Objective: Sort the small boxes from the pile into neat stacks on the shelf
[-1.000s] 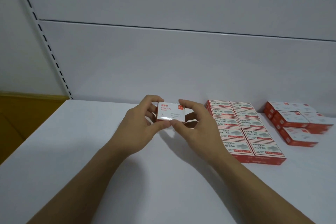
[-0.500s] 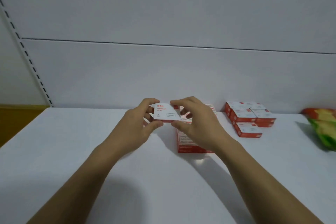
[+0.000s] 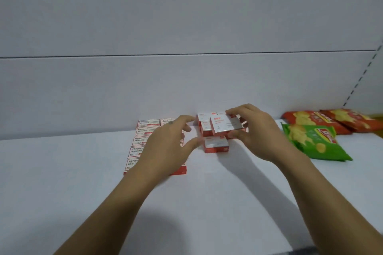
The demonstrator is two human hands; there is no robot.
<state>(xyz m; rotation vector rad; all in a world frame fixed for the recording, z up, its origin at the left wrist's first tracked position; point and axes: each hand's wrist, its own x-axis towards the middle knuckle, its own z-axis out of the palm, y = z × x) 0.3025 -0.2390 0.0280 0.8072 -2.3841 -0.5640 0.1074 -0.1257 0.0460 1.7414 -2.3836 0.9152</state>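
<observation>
Over the smooth white shelf (image 3: 83, 192), the left hand (image 3: 165, 147) hovered with fingers spread, holding nothing, above flat red-and-white cardboard staple boxes (image 3: 148, 124). The right hand (image 3: 257, 134) pinched a small film-wrapped red-and-white box (image 3: 224, 128) just over the cluster of matching small boxes (image 3: 205, 128) near the back wall. The glossy wrap looked slippery; a skewed release could slide it off and topple the low stack

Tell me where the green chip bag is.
In the head view the green chip bag lies on the right side of the white shelf, in front of two red chip bags, right of the right hand holding a small box.
</observation>
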